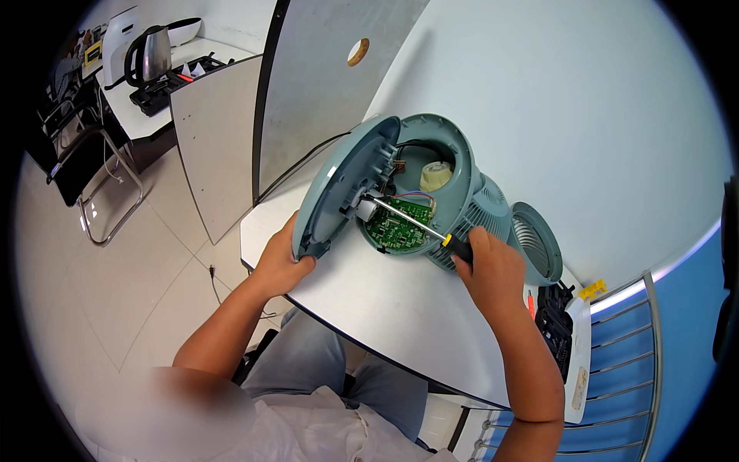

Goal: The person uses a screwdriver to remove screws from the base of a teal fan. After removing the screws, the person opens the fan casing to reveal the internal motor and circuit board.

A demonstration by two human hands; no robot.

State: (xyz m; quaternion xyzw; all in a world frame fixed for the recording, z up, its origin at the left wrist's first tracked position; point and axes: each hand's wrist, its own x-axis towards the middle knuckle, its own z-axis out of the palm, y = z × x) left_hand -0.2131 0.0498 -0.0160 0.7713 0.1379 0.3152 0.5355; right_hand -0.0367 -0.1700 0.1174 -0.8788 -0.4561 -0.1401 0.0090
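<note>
A grey-green appliance body [464,154], with slatted vents on its side, lies opened on the table. My left hand [279,263] grips the lower edge of its round cover [336,175], which stands tilted up beside the opening. In my right hand [493,266] is a screwdriver [416,221] with a black and yellow handle. Its long shaft reaches to a small white round part [366,208] on the cover's inner side; the tip's exact contact is hard to see. Inside the opening are a green circuit board [396,228], thin wires and a cream-coloured round part [436,176].
A loose round grille piece [536,242] lies right of the body, against the wall. Farther right are a black tool case [556,323], a yellow object [593,289] and a metal rail [656,331]. A kettle [157,54] and chair [77,169] stand far left; a plug [212,271] hangs beside the table.
</note>
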